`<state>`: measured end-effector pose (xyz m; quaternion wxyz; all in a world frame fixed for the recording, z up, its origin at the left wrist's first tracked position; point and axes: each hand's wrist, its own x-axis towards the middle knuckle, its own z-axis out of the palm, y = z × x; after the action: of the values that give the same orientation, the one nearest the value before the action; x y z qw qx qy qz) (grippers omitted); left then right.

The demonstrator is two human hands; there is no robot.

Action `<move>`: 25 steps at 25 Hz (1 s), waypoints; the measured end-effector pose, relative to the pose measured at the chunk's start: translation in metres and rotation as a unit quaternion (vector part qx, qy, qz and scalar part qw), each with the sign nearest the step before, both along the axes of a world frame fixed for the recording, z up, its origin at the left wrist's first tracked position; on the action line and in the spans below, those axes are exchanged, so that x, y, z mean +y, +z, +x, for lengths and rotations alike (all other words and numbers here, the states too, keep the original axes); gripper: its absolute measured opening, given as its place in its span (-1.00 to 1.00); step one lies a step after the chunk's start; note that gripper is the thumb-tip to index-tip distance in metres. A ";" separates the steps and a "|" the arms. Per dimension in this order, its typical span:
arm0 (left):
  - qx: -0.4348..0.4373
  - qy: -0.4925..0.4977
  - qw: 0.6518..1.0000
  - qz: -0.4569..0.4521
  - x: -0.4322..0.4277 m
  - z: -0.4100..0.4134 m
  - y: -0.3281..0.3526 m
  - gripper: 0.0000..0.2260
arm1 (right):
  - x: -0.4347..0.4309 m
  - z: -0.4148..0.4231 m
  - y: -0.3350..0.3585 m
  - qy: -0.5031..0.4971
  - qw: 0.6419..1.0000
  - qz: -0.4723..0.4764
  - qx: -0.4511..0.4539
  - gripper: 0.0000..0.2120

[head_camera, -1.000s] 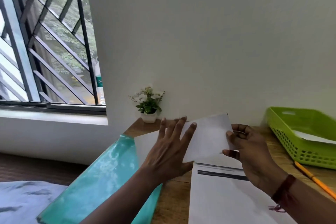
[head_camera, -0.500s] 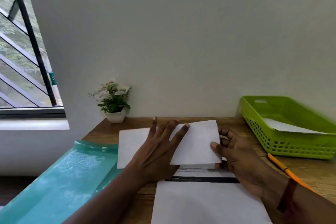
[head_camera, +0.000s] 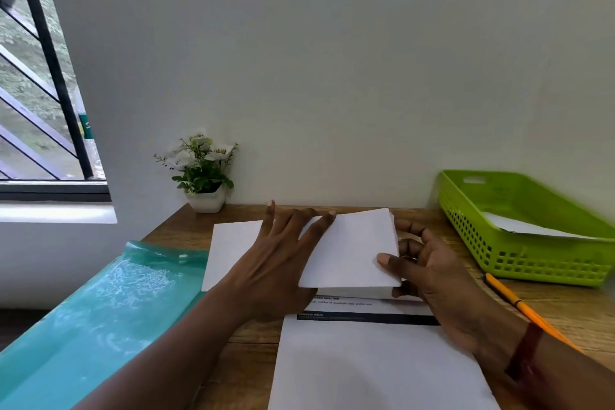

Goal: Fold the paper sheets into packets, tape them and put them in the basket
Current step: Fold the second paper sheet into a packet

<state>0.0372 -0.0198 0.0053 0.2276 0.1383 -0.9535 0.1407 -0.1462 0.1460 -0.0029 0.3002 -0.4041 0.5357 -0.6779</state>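
Observation:
A white paper sheet [head_camera: 352,246] lies half folded on the wooden desk [head_camera: 565,309], its right flap turned over toward the left. My left hand [head_camera: 279,263] presses flat on the sheet's middle, fingers spread. My right hand [head_camera: 422,263] pinches the folded flap's right edge between thumb and fingers. Nearer to me, partly under the fold, lies a stack of white sheets [head_camera: 372,363] with a black printed bar. At the right stands the green basket [head_camera: 519,263] with a white paper packet [head_camera: 529,226] inside. No tape is in view.
A teal plastic folder [head_camera: 100,316] hangs over the desk's left edge. A small white pot of flowers [head_camera: 203,173] stands at the back against the wall. An orange pencil [head_camera: 522,309] lies in front of the basket. A barred window [head_camera: 36,76] is at the left.
The flap held up by my right hand has come down onto the sheet. My view has turned right and down, away from the window.

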 end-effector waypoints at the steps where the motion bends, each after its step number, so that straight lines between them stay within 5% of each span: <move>1: 0.000 0.003 1.000 0.003 -0.001 0.001 0.000 -0.05 | -0.001 -0.002 -0.001 -0.012 0.999 -0.009 0.033 -0.32; 6: -0.008 0.017 0.999 0.033 -0.006 0.006 0.003 -0.12 | 0.003 -0.014 0.000 -0.022 0.961 -0.003 0.275 -0.03; 8: -0.013 0.011 0.998 0.058 -0.006 0.007 0.003 -0.15 | 0.006 -0.016 -0.001 -0.036 0.909 -0.009 0.416 -0.14; 11: -0.031 0.011 0.995 0.089 -0.001 0.009 0.007 -0.19 | 0.005 -0.020 -0.005 -0.105 0.834 -0.075 0.537 -0.55; 16: 0.007 -0.007 0.995 0.104 0.006 0.013 0.016 -0.33 | 0.002 -0.022 -0.004 -0.172 0.844 -0.123 0.493 -0.72; 20: 0.236 -0.032 0.971 -0.023 0.011 0.013 0.028 -0.57 | 0.000 -0.021 0.000 -0.194 0.907 -0.102 0.358 -0.89; 22: 0.268 -0.041 0.962 -0.045 0.014 0.011 0.030 -0.51 | -0.001 -0.020 0.003 -0.201 0.924 -0.091 0.312 -0.83; 25: 0.174 -0.048 0.982 -0.046 0.022 0.007 0.024 -0.19 | 0.002 -0.007 0.008 -0.153 0.955 -0.096 0.236 -0.78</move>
<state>0.0438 0.0026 0.0290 0.4030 0.1040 -0.8973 0.1474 -0.1537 0.1475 0.0048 0.0173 -0.4924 0.5791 -0.6495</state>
